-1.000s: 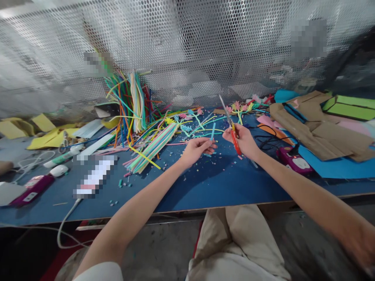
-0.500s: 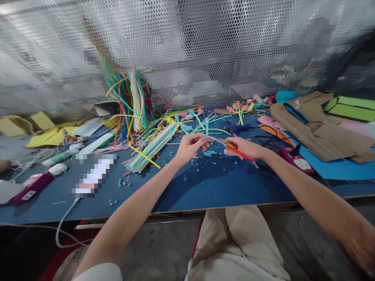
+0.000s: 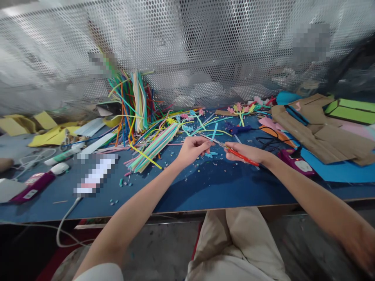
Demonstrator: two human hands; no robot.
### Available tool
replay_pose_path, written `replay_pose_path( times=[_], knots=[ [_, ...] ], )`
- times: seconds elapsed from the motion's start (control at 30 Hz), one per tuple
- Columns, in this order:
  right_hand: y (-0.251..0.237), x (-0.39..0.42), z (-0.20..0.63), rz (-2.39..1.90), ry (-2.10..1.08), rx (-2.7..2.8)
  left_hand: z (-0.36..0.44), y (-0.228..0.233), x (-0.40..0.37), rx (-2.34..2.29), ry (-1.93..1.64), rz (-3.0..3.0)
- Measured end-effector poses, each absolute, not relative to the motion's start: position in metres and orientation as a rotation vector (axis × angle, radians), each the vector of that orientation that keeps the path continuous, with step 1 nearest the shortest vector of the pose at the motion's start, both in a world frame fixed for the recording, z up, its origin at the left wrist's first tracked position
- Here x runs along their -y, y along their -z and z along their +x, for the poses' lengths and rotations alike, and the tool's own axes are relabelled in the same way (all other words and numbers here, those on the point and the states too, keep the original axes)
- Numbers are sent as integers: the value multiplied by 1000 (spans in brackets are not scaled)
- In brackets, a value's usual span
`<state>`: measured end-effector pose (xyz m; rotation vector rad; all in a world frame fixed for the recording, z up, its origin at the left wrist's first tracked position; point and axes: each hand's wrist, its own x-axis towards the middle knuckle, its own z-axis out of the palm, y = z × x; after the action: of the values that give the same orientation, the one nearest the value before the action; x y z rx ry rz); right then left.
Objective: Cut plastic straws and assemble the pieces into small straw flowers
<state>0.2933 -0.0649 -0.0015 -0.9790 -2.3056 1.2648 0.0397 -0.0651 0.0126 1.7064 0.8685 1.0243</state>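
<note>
My left hand (image 3: 191,149) pinches the lower end of a short light-blue straw piece (image 3: 215,130) over the blue table (image 3: 205,187). Just to its right, my right hand (image 3: 244,152) grips red-handled scissors (image 3: 234,152). Their blades point left toward my left fingertips and meet the straw there. Small cut straw bits (image 3: 209,154) lie scattered on the table under both hands. A loose bundle of pastel straws (image 3: 154,146) lies left of my left hand.
Tall coloured straws (image 3: 136,101) lean on the perforated metal screen behind. Brown card sheets (image 3: 319,132), blue paper (image 3: 336,168) and a magenta device (image 3: 294,160) sit right. A white cable (image 3: 66,222), a magenta device (image 3: 31,187) and yellow paper (image 3: 52,136) lie left. Straw flowers (image 3: 241,107) lie at the back.
My right hand has swung the scissors down from pointing up to pointing left at the straw in my left hand. Both hands have drawn closer together.
</note>
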Motion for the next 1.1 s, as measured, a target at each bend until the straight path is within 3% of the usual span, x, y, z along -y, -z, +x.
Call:
replay_pose_path(
  times=[0.3,0.57,1.1],
  knots=[
    [5,69,278,-1302,-1163,2186,38,-9,57,-945,-1042,1672],
    [14,74,268,-1351,-678,2295,37,-7,54,-915,-1075,1619],
    [21,69,269,-1349,-624,2287,35,-8,53,-907,-1043,1641]
  ],
)
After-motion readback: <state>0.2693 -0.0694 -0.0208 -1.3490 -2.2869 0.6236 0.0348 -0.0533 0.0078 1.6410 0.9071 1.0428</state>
